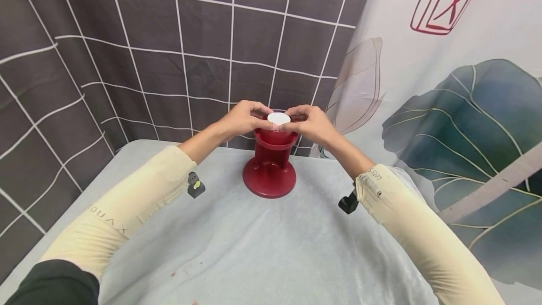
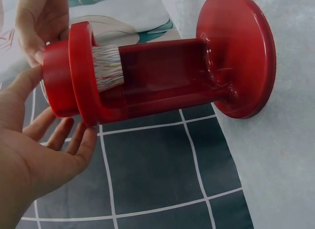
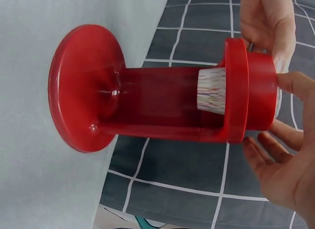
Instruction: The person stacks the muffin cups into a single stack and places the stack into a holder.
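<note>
A glossy red stand (image 1: 271, 178) with a round base and an open-fronted column rises from the table. Around its top collar (image 2: 61, 79) both hands close in from opposite sides. My left hand (image 1: 243, 119) holds the collar with the thumb in front and the fingers behind and under it. My right hand (image 1: 311, 124) mirrors this, thumb tip at the collar's rim, fingers curled along its side. Between the hands a white disc (image 1: 278, 118) faces upward at the top. Inside the column, below the collar, shows a white cylindrical piece (image 3: 211, 91) with thin coloured streaks.
A pale grey cloth covers the table (image 1: 262, 248). Behind it hangs a dark curtain (image 1: 148, 74) with a white grid. A white cloth with large leaf prints (image 1: 466, 121) hangs at the right. Cream sleeves carry small black wrist cameras (image 1: 348, 202).
</note>
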`<state>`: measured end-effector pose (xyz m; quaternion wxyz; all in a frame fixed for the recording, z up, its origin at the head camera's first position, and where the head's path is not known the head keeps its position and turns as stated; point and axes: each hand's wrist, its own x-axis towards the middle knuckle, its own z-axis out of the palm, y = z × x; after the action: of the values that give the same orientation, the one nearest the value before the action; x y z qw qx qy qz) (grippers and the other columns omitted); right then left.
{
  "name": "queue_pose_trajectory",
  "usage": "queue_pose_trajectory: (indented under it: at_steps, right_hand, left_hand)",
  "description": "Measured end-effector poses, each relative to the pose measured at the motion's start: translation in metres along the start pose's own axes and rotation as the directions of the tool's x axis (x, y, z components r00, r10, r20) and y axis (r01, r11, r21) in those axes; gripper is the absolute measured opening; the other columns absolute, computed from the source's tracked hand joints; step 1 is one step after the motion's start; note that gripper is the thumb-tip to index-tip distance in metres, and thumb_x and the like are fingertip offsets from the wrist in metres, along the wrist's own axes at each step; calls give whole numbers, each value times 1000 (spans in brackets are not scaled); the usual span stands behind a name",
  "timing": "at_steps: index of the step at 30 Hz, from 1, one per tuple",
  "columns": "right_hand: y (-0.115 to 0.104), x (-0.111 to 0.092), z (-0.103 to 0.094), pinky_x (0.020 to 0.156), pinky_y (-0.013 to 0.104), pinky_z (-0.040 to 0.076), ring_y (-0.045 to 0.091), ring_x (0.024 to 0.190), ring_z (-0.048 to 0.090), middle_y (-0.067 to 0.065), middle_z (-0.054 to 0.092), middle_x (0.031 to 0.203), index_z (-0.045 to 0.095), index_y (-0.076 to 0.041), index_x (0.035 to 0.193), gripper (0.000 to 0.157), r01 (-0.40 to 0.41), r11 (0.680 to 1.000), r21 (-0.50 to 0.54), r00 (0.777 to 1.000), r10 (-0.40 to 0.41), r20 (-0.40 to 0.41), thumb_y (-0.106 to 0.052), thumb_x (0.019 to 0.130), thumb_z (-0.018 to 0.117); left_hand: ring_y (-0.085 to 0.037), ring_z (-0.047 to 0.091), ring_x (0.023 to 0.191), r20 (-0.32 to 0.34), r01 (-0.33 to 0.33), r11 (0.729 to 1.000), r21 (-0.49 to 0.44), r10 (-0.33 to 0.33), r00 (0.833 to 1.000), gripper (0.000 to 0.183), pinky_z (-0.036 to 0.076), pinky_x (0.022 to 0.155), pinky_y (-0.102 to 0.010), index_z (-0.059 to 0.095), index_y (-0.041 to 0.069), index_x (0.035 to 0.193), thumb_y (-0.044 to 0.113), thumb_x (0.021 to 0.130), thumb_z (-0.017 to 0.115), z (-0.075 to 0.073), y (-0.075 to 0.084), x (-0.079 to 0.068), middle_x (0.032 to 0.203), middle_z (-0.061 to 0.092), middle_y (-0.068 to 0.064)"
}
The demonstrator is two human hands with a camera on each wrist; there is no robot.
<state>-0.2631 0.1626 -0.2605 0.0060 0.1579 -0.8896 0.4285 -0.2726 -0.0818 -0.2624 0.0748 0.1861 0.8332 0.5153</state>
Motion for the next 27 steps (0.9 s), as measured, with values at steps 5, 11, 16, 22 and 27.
queue_pose_trajectory:
  at_steps: [5,11,16,22,27]
  right_hand:
    - [-1,2,1,102,41,67,30,118,80,17,83,128,80,-5,132,45,2,1000,-26,1000,-2,2,-30,95,84]
    - [-1,1,0,105,43,68,30,120,81,16,83,128,81,-7,131,43,8,1000,-29,1000,-8,-3,-32,95,84]
    - [1,1,-2,107,45,67,30,122,81,15,83,128,82,-9,130,42,3,1000,-16,999,-4,-36,-32,95,84]
    - [1,0,-7,103,40,67,31,121,81,17,83,128,81,-7,132,43,20,1000,2,999,-20,-49,-32,97,83]
    - [3,-5,-12,109,50,64,32,127,79,17,81,135,77,-7,140,50,-1,1000,15,998,2,-69,-35,99,82]
  left_hand:
    - [-34,73,126,11,13,1000,9,-13,1000,51,66,109,-47,71,5,148,19,100,85,-2,0,0,143,73,-17]
    - [-33,74,128,18,13,1000,4,-13,1000,52,65,112,-47,72,6,146,22,99,86,-4,0,0,143,74,-17]
    - [-33,75,128,18,4,1000,0,-4,1000,52,65,111,-47,73,6,146,24,99,86,-7,0,0,143,75,-16]
    - [-33,76,129,12,-10,1000,-3,10,1000,51,64,114,-48,73,7,146,26,99,85,-10,0,-2,143,75,-16]
    - [-35,70,140,-10,-46,999,28,46,999,58,60,119,-54,68,7,152,30,101,82,-12,-3,-6,152,70,-17]
